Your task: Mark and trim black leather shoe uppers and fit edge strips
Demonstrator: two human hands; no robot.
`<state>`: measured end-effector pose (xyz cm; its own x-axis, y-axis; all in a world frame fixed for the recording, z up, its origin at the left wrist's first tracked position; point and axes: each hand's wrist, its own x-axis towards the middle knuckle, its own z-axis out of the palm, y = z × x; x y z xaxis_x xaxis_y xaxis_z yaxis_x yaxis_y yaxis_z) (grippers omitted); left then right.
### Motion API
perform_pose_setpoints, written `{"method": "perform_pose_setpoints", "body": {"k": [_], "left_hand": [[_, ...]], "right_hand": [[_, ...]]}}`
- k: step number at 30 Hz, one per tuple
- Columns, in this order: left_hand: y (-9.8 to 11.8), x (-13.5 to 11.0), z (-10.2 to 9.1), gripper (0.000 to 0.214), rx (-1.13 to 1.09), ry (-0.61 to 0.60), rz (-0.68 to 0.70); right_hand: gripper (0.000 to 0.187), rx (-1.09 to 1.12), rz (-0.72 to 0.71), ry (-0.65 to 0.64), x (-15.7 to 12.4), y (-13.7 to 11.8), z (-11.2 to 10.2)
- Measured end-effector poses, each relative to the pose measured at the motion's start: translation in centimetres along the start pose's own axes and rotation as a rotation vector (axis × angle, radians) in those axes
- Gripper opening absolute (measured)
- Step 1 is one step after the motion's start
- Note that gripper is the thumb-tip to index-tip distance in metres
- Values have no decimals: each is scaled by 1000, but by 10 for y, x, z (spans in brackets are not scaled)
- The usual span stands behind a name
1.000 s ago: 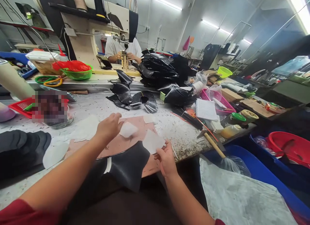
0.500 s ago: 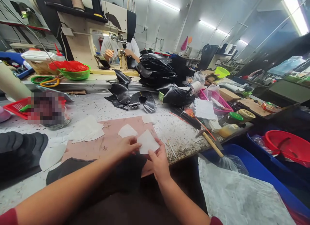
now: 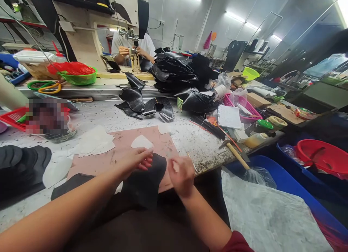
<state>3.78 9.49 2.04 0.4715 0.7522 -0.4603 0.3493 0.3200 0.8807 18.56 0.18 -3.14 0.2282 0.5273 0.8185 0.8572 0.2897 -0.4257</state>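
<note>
My left hand (image 3: 140, 160) hovers over a black sheet piece (image 3: 146, 179), its fingers loosely curled and nothing visible between them. Close to the right edge of that piece, my right hand (image 3: 181, 175) is closed and slightly blurred; a pale patch shows among its fingers, but I cannot make out what it is. A pinkish-brown board (image 3: 127, 136) lies under the black piece. Just beyond my left hand, a white cut piece (image 3: 141, 142) rests on the board. Part of another white piece (image 3: 119, 187) shows below my left forearm, mostly hidden.
White pieces (image 3: 95, 141) lie in a pile at left, near stacked black pieces (image 3: 21, 168). Black shiny parts (image 3: 174, 69) are heaped by a sewing machine (image 3: 81, 34), where another person works. A hammer (image 3: 237, 156) lies at the table's right edge, above a blue tub (image 3: 261, 163).
The white piece held between both hands has left them. My hands have moved apart, the right one curling closed. A white patch now shows below my left forearm. The view has shifted slightly.
</note>
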Motion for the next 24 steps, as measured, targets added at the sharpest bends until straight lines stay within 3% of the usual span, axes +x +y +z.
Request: {"method": "perform_pose_setpoints", "body": {"k": [2,3,5,7,9,11,13,17,19,21,24], "left_hand": [[1,-7,4,37,-92,-78,-48],[0,-10,5,35,-119,-91,-70],[-3,-12,3,31,-129,-70,-90],[-9,-12,-1,31,-116,-54,-112],[-13,-13,-3,34,-79,-74,-137],[-14,-16,-1,38,-54,-104,-163],[-12,-21,5,41,-83,-116,-168],[-9,-31,12,41,-210,-48,-141],[-11,-34,11,39,-236,10,-129],[-13,-35,7,36,-238,51,-130],[-16,-35,1,33,-217,65,-133]], "right_hand": [[20,26,-217,-147,-4,-6,2],[19,71,-243,-197,-6,-8,3],[15,151,-147,-206,-11,-9,3],[9,186,36,-197,-16,-6,0],[3,191,206,-229,-21,-3,-2],[5,190,289,-253,-25,-5,-4],[11,212,264,-296,-25,-12,-5],[16,325,84,-474,-17,-25,-11],[18,364,100,-430,-14,-25,-15],[18,356,263,-348,-15,-20,-15],[13,417,690,-358,-23,-9,-9]]}}
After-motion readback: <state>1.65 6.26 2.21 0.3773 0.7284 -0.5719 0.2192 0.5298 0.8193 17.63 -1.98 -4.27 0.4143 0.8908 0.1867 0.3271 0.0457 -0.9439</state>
